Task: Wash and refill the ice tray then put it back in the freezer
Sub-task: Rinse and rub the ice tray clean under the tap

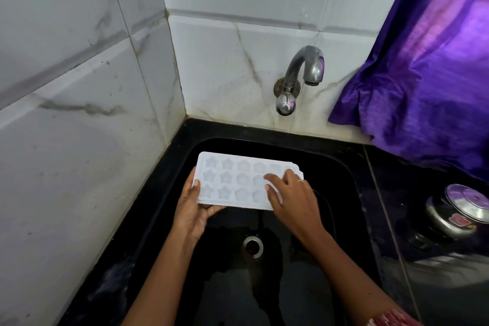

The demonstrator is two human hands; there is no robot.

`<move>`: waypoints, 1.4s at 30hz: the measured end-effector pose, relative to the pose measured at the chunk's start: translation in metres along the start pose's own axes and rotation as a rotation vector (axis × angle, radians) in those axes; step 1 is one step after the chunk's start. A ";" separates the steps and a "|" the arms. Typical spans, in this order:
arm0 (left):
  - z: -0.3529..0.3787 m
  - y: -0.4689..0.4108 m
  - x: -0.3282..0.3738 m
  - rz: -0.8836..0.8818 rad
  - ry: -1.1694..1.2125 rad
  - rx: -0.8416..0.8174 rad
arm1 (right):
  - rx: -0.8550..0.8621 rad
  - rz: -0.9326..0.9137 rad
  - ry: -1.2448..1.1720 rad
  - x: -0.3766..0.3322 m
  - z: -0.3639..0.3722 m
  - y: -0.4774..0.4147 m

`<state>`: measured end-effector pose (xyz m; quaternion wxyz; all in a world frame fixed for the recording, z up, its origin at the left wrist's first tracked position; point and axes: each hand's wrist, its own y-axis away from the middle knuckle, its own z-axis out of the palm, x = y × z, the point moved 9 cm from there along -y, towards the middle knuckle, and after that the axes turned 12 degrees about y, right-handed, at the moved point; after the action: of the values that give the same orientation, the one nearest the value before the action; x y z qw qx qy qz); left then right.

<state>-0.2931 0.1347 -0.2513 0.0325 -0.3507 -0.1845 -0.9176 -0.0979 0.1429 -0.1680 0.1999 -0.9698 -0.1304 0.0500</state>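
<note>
Ice tray [238,180] sits in your hands over the black sink [352,188], cavities facing up, roughly level. Nearest you, the drain [252,245] lies below and behind your wrists. Your left hand [191,210] has its grip closed on the tray's left end — thumb on top of the rim, fingers curled under the near edge. Your right hand [292,198] lies flat on the tray's right end with fingers spread over the moulds; it presses or rubs rather than clamps, so that grip is open.

By my reading you are at the washing step, yet no water shows at the tap [307,69], whose spout hangs beyond the tray and to its right, well above it. The next move likely calls for freeing your right hand to open the tap, then shifting the tray back and rightward under the spout — keep the left grip firm while it carries the tray alone.

Further right on the surface [423,286] stands a steel pot [455,212], with a purple curtain [428,61] behind.
</note>
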 end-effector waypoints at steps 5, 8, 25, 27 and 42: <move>-0.005 -0.002 -0.002 -0.008 -0.016 -0.001 | -0.070 0.099 0.051 0.039 0.000 0.034; -0.006 -0.001 -0.005 -0.013 -0.001 0.004 | -0.129 0.114 0.051 0.047 0.007 0.045; -0.007 -0.001 -0.007 -0.014 0.024 -0.030 | -0.330 0.138 -0.016 0.044 0.030 0.053; -0.006 -0.002 -0.007 -0.012 0.021 -0.031 | -0.333 0.144 -0.034 0.044 0.029 0.053; -0.007 -0.001 -0.010 -0.018 0.021 -0.008 | -0.278 0.171 -0.055 0.047 0.029 0.053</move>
<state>-0.2905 0.1328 -0.2631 0.0248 -0.3397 -0.1835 -0.9221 -0.0446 0.1193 -0.2182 0.0554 -0.9939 -0.0583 0.0751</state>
